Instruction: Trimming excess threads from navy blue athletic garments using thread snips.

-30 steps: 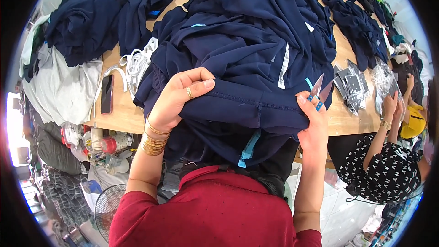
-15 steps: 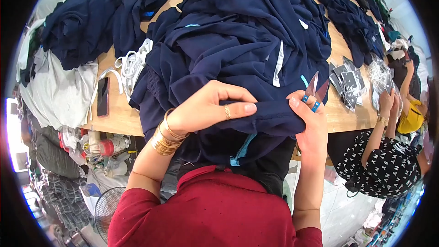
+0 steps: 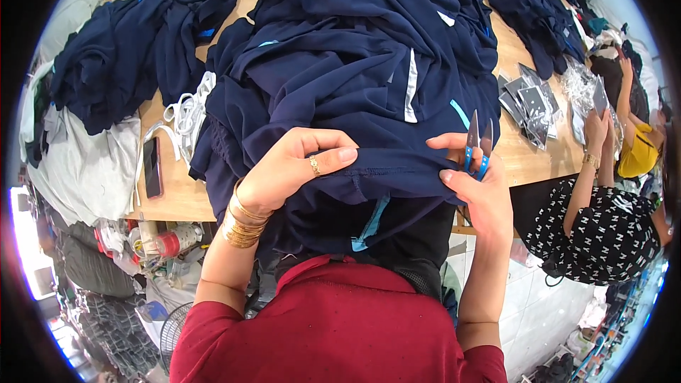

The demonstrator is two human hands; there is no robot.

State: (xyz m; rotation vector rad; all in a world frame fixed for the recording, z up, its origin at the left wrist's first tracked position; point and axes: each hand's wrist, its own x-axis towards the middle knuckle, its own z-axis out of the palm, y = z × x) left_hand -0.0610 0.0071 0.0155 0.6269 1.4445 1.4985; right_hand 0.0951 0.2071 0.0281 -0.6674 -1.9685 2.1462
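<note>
A navy fabric garment (image 3: 404, 174) is stretched between my hands in front of my lap, a seam running along its raised edge. With thumb and fingers closed, my left hand (image 3: 301, 163) pinches that edge at its left end. My right hand (image 3: 482, 188) carries small scissors (image 3: 475, 149) with blue handles, their blades pointing up and slightly apart. Its thumb rests on the garment's right end while the index finger stands off the cloth; fingers behind the fabric are hidden. Below the seam, a light blue strip (image 3: 372, 223) shows on the garment.
Piled navy garments (image 3: 340, 50) cover the table (image 3: 177, 202) ahead. A phone (image 3: 153, 167) and white cords (image 3: 188, 120) lie left, beside grey cloth (image 3: 85, 163). Dark tags in clear bags (image 3: 532, 106) lie right. Another person's hands (image 3: 598, 128) hold a clear bag there.
My hands are farther apart, the left having slid leftward along the garment's edge. My right index finger has lifted off the cloth, and the scissors point more upright. The whole view has shifted slightly.
</note>
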